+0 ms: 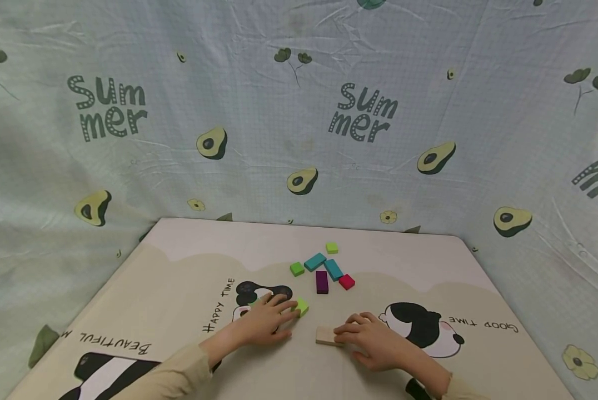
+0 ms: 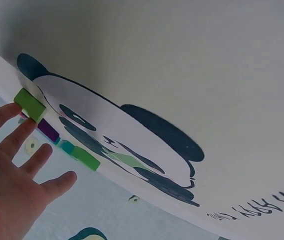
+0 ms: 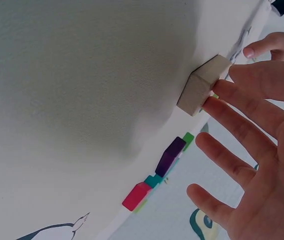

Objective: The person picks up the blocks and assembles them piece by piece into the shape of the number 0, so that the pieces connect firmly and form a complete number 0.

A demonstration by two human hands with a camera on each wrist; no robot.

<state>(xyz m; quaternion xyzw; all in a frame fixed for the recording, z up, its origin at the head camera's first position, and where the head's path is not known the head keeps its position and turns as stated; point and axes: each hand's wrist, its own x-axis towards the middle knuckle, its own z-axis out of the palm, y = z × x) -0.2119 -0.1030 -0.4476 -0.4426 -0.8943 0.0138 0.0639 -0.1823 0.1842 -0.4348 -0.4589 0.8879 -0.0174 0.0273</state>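
Note:
My left hand [image 1: 267,322] reaches in from the left with fingers fairly straight, the fingertips at a light green block [image 1: 301,307]. In the left wrist view two fingertips touch that green block [image 2: 30,105], and the thumb stays apart from it. On the right, my other hand [image 1: 374,341] lies near a plain wooden block [image 1: 326,335], its fingertips against the right end. The right wrist view shows extended fingers touching the wooden block [image 3: 201,85], with the remaining fingers spread. Neither hand curls round its block.
Farther back lie a purple block [image 1: 322,282], a red block [image 1: 347,281], two teal blocks, one of them a slanted teal block [image 1: 315,261], and two green blocks, including the rearmost green block [image 1: 332,248]. A patterned cloth [image 1: 259,111] hangs behind the table [image 1: 189,239].

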